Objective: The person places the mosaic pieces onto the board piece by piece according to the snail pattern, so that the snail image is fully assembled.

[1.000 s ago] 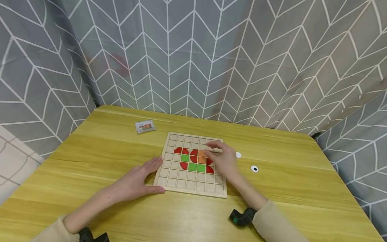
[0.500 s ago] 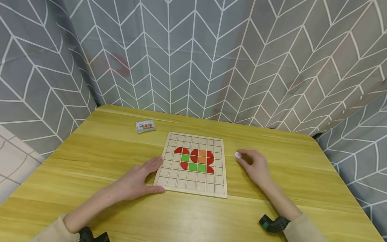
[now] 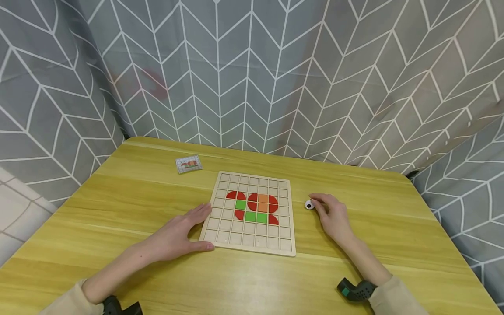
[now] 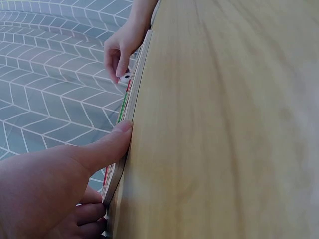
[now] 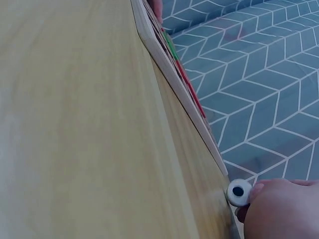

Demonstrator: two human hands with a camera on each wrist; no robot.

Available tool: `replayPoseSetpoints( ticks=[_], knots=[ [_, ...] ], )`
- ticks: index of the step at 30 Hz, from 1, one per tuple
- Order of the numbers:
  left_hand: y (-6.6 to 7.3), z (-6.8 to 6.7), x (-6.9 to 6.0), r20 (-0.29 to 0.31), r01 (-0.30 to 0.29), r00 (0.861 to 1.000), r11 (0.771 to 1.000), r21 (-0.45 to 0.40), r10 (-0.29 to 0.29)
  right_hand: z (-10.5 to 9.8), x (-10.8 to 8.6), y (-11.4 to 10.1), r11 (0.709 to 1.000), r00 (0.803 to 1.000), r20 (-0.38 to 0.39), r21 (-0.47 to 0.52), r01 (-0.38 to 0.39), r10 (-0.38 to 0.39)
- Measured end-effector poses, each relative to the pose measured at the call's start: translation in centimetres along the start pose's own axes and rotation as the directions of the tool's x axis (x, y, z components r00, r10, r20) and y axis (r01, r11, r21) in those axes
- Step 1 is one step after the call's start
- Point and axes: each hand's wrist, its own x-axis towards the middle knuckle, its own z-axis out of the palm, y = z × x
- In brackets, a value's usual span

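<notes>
A square wooden grid board lies flat on the table, with red quarter-round, green square and orange square tiles set in its middle cells. My left hand rests at its near left corner; the fingers touch the left side and the thumb lies along the near edge. Right of the board, my right hand pinches a round white eye disc between thumb and fingers. Its black pupil shows, also in the right wrist view, where the fingers meet the disc at its rim.
A small picture card with a coloured grid pattern lies behind the board to the left. The yellow wooden table ends at the back against a grey patterned curtain.
My right hand has left the board for the white disc on the right and turned its pupil side into view. A second eye disc seen earlier is out of sight. The left hand stays put.
</notes>
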Motion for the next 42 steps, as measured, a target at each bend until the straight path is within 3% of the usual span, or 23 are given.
replayPoseSetpoints(
  ticks=[6,13,19,26,42],
  knots=[
    [-0.01,0.07,0.14,0.006,0.006,1.0,1.0,0.001,-0.006,-0.05,0.01,0.06,0.999,0.999,0.005,0.027,-0.032,0.032],
    [-0.02,0.13,0.2,0.01,0.01,1.0,1.0,-0.002,-0.01,-0.22,-0.15,-0.04,0.996,0.994,0.075,0.042,-0.077,0.074],
    [-0.07,0.07,0.11,0.006,0.005,1.0,1.0,-0.001,-0.005,-0.34,-0.24,-0.37,0.992,0.991,0.122,0.098,-0.075,0.063],
    [-0.02,0.18,0.14,0.011,0.012,1.0,1.0,-0.008,-0.012,-0.26,-0.22,-0.19,0.994,0.994,0.076,0.059,-0.087,0.083],
    [0.08,0.13,0.06,0.017,0.013,1.0,1.0,-0.012,-0.013,-0.19,-0.21,-0.14,0.995,0.993,0.09,0.06,-0.077,0.072]
  ],
)
